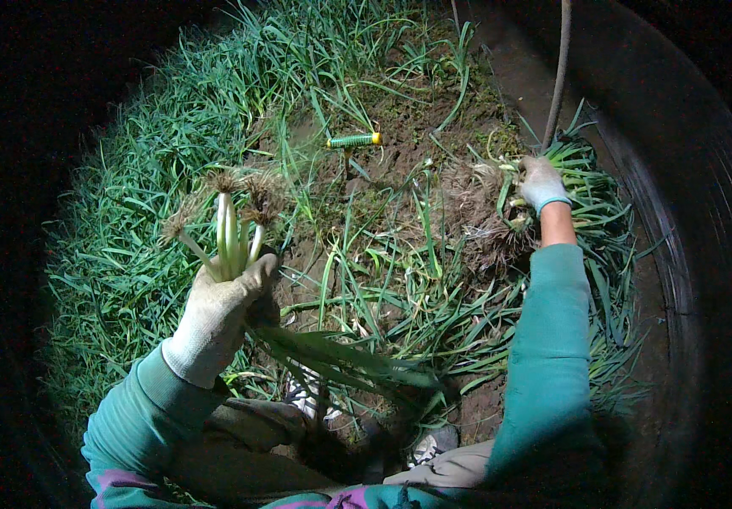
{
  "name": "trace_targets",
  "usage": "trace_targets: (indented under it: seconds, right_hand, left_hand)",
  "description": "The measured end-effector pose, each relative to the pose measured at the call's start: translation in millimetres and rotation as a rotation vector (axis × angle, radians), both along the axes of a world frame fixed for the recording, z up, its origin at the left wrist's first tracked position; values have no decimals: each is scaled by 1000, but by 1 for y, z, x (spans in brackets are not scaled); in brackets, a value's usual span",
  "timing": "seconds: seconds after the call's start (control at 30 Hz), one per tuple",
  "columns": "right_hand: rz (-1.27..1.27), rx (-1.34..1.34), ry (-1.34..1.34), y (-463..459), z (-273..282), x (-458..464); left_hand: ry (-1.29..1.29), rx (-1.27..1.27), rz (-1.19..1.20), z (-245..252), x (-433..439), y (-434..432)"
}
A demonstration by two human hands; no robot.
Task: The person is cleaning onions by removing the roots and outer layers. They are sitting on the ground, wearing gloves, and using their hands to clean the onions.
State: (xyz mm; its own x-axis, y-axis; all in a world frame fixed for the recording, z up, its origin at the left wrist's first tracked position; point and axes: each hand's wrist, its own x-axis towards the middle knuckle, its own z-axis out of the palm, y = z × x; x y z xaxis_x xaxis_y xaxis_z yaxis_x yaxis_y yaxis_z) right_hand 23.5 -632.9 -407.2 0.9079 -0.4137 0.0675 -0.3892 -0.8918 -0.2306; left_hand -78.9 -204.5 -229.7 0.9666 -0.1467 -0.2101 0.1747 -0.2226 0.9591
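Observation:
My left hand (pixel 220 312), in a whitish knit glove, holds a bunch of green onions (pixel 231 235) by their pale stems. Their brown roots point up and away from me, while the long leaves (pixel 347 359) hang down to the right. On the right, my gloved right hand (pixel 541 180) reaches onto a heap of pulled green onions (pixel 585 184). That heap's matted roots (pixel 477 210) face left and its leaves lie to the right. The right fingertips are partly hidden among the stems, so whether they grip any cannot be made out.
A tool's green handle with yellow ends (pixel 354 140) stands over the soil ahead. Dense growing onions (pixel 169 146) cover the left. Loose leaves (pixel 398 312) litter the ground before my shoes (pixel 433 445). A curved pole (pixel 558 76) rises behind the heap, near plastic sheeting (pixel 665 254).

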Motion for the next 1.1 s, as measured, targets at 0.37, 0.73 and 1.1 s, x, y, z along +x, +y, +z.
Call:
trace_targets:
  seconds: [0.37,0.73,1.1]
  right_hand:
    - [49,-206,-104,8,31,-23]
    - [401,94,-607,110,151,-54]
    - [1237,1159,-924,202,192,-65]
  left_hand:
    - [144,-141,-33,1,-10,-7]
    - [127,-128,-43,3,-2,-8]
    - [68,-177,34,2,4,-4]
